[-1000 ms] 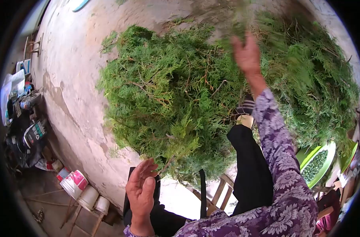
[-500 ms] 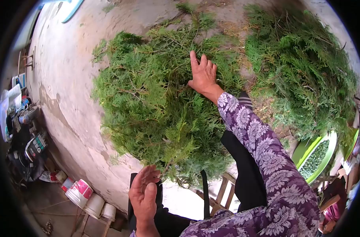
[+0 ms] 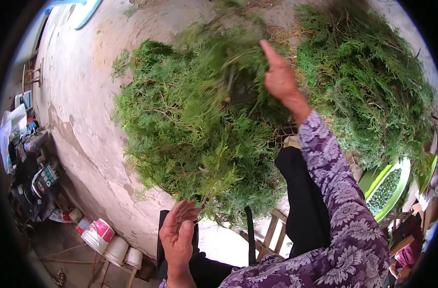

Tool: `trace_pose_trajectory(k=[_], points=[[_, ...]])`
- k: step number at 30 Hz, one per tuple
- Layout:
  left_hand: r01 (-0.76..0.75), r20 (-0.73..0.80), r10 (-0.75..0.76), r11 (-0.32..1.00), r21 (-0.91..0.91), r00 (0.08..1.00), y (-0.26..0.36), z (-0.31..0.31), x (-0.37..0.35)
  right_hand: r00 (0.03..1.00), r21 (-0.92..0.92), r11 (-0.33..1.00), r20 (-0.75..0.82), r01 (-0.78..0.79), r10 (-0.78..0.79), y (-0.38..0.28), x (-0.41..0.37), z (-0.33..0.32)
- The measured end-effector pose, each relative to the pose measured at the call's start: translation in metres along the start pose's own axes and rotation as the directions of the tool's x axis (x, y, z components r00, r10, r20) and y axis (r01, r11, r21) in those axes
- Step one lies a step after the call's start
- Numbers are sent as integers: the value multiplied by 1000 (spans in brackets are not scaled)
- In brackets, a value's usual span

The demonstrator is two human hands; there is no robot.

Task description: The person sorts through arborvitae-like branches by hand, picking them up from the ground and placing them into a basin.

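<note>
2 branch piles (image 3: 372,91) flank a narrow floor gap (image 3: 282,19).

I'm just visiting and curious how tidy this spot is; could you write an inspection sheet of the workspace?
Surface: stained, patchy floor.
Job's things: left pile of evergreen branches; right pile.
Clutter: white-and-pink bucket lower left; green basin of small green pieces at right.
Grip: left hand open; right hand over left pile, hold unclear.
Cables: nothing seen.
Surroundings: wooden frame at bottom; pale-blue object top left.

3 whitish buckets (image 3: 98,236) sit side by side, 1 marked with pink.
</note>
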State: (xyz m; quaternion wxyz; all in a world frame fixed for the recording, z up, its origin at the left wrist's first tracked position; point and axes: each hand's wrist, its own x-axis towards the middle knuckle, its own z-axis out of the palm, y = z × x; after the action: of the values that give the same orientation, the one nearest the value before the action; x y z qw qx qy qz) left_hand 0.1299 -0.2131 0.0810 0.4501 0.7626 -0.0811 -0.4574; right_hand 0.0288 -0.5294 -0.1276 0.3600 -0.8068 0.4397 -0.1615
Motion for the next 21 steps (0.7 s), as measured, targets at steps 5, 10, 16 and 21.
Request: trace_pose_trajectory(k=[5, 10, 16, 21], points=[[11, 2, -11, 1000, 0, 1000, -1, -1, -1, 937, -175, 969, -274, 174, -218, 39, 0, -41], [17, 13, -17, 1000, 5, 1000, -3, -2, -1, 932, -110, 981, -310, 160, -187, 80, -12, -39], [26, 34, -25, 1000, -10, 999, -3, 1, -3, 962, -432, 893, 167, -125, 216, 84, -41, -15], [32, 40, -31, 999, -8, 999, -4, 2, -2, 961, -386, 912, 172, -137, 217, 59, -53, -2]])
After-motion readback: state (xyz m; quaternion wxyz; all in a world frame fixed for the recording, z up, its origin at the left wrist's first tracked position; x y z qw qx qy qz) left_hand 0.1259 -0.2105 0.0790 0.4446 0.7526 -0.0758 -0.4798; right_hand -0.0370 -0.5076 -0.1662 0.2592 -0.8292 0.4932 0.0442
